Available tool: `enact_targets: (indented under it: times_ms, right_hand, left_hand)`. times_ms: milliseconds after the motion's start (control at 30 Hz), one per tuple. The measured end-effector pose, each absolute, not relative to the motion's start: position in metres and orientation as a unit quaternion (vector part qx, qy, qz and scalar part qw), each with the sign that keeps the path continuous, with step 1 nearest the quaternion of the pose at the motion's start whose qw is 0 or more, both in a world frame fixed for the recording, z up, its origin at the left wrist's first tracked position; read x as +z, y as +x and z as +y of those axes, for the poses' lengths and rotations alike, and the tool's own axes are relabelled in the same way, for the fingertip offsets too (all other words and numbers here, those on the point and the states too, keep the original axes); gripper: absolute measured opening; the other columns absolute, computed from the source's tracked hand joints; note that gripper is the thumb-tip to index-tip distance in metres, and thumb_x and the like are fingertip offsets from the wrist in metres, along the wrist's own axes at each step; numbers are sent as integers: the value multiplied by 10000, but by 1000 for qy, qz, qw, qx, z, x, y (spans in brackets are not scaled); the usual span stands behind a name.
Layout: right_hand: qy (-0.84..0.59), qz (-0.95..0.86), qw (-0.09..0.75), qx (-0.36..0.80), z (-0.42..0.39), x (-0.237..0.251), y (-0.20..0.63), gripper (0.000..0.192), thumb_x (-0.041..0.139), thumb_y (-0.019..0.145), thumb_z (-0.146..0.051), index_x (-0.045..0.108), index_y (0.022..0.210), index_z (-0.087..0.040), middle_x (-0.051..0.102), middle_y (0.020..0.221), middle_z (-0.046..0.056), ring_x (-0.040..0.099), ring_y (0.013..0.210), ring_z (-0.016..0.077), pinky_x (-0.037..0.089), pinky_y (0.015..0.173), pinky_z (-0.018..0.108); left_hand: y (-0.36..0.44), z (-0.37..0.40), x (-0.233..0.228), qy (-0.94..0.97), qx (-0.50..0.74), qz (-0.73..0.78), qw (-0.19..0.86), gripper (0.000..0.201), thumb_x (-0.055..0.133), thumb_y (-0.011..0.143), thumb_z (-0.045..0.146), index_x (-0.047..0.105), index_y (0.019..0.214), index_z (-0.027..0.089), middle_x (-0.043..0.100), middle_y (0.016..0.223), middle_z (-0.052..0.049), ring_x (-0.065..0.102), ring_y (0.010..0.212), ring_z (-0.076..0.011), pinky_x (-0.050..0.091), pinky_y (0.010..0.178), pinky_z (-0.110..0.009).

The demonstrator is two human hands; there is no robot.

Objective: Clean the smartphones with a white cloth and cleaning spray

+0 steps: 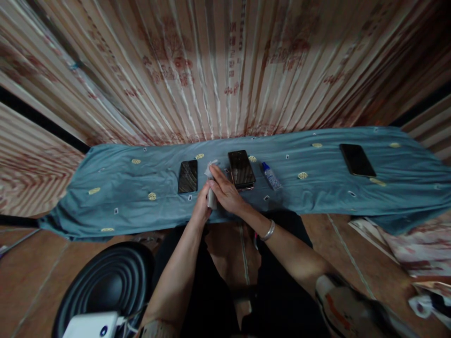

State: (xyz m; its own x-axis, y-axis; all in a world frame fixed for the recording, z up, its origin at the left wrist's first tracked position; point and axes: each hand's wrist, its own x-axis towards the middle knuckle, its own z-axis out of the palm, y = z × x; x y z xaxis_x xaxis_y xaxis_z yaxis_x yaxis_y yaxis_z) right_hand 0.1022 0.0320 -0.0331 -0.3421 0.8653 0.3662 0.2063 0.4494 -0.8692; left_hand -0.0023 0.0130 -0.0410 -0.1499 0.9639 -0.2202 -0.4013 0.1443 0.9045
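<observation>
White cloth (212, 188) bunched between both hands, near edge of counter (116, 197), between two middle phones. Left hand (202, 206) clamped on its lower part; right hand (225, 190) closed over top. Three dark phones: left (188, 176), middle (241, 169), far right (357, 160). One spray bottle (271, 176), label unreadable. One bracelet (269, 230) on right wrist.

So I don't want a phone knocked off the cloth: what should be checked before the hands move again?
1. Both hands, left hand and right hand, on the white wipe: ok.
2. Left phone flat, apart from the hands: ok.
3. Middle phone clear of the right hand: not ok, it lies right beside it.
4. Spray bottle capped: cannot tell; it lies on its side.
5. Far phone on the blue cloth: ok.
</observation>
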Motion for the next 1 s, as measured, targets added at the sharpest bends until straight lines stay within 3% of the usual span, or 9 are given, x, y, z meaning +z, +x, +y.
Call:
enact_targets:
  times_ms: [200, 400, 667, 1000]
  right_hand:
    - [-362, -730, 439, 378, 25, -30, 97, 611, 361, 986, -494, 360, 1523, -203, 351, 1583, 51, 275, 1484, 227, 170, 1245, 399]
    - [-381, -732, 437, 357, 35, -30, 104, 613, 336, 988, -491, 342, 1530, -205, 335, 1590, 46, 243, 1495, 202, 142, 1252, 400]
    - [-356, -744, 432, 366, 26, -28, 100, 605, 365, 986, -479, 359, 1523, -202, 341, 1586, 45, 271, 1485, 223, 165, 1248, 406]
    - [-377, -727, 447, 362, 37, -31, 101, 599, 367, 979, -489, 395, 1507, -209, 388, 1562, 42, 277, 1483, 227, 149, 1251, 406]
  left_hand:
    - [-2, 10, -35, 268, 577, 450, 626, 492, 544, 852, 540, 625, 1196, 196, 670, 1255, -95, 552, 1285, -254, 496, 1011, -364]
    - [5, 9, -39, 296, 565, 456, 622, 468, 566, 833, 556, 660, 1122, 200, 689, 1211, -89, 571, 1260, -268, 511, 991, -390]
    - [-1, 11, -39, 272, 571, 466, 618, 559, 513, 831, 630, 635, 1189, 219, 680, 1242, -85, 575, 1260, -268, 519, 978, -360]
    - [5, 7, -32, 244, 567, 478, 625, 440, 450, 912, 511, 675, 1127, 199, 741, 1103, -67, 610, 1219, -273, 530, 993, -389]
